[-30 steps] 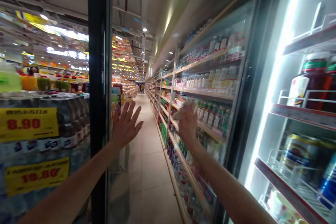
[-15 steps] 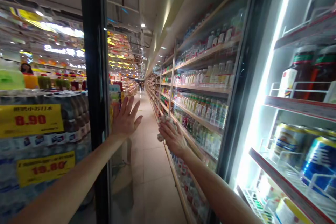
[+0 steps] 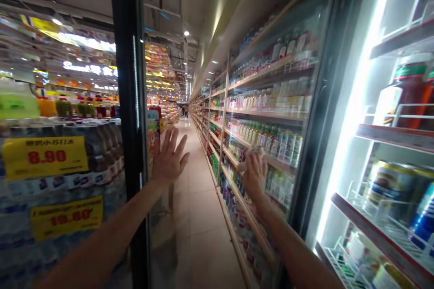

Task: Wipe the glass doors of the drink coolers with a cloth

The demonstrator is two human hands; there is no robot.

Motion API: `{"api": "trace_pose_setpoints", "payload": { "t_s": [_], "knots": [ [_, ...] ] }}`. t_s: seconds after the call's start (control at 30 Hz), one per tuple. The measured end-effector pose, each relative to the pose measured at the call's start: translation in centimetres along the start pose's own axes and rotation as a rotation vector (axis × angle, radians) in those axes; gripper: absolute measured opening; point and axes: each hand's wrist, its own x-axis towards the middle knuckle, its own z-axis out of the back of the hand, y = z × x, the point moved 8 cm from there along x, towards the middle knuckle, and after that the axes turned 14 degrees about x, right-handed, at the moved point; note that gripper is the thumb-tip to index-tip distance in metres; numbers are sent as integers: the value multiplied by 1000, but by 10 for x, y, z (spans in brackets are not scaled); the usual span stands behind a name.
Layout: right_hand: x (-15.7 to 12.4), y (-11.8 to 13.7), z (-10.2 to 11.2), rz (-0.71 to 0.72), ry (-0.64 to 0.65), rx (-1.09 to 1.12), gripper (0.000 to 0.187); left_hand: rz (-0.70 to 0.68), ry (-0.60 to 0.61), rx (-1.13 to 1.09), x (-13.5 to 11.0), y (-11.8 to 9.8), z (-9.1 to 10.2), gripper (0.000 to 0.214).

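Cloth smeared, mostly behind right hand; can't tell if the fingers grip it or just press it. Lower price tag digits blurred. Blue can cut by right edge. Labels on far shelves too small to read.

Ahead, glass door; rightward, open cooler shelves

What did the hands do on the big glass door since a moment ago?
The right hand, gripping a crumpled white cloth, slid to the right and slightly up across the black-framed glass door from where it was half a second ago. The left hand stayed flat and open on the glass.
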Motion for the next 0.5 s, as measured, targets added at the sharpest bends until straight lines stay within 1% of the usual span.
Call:
{"api": "trace_pose_setpoints", "payload": {
  "t_s": [0.03, 0.07, 0.1, 0.13, 0.17, 0.23, 0.27, 0.3, 0.33, 0.37, 0.47, 0.5],
  "knots": [
    [2, -17, 12, -113, -119, -19, 56, -8, -4, -2, -4, -1, -1, 50],
    [1, -27, 19, -195, -213, -30, 58, -18, -12, 0, -9, -3, -2, 50],
    [-1, -28, 20, -233, -261, -32, 60, -29, -26, 4, -12, -4, -2, 50],
    [-4, -20, 14, -210, -250, -24, 60, -39, -43, 9, -15, -5, -2, 50],
    [-7, -3, 2, -127, -178, -8, 60, -45, -61, 13, -17, -6, -1, 51],
    [-20, 39, -30, 132, 65, 33, 59, -56, -91, 19, -17, -6, -1, 54],
    [-29, 52, -41, 238, 168, 43, 58, -66, -107, 21, -17, -6, -1, 55],
    [-36, 55, -45, 296, 223, 40, 57, -76, -122, 22, -16, -6, -1, 57],
    [-38, 46, -41, 293, 220, 23, 56, -86, -135, 23, -15, -6, -2, 58],
    [-34, 27, -30, 227, 156, -4, 56, -93, -145, 22, -14, -6, -3, 59],
    [-23, -54, 26, -146, -225, -95, 57, -97, -157, 18, -13, -5, -10, 60],
    [-24, -70, 38, -241, -319, -113, 58, -96, -160, 16, -13, -5, -13, 60]
  ]
}}
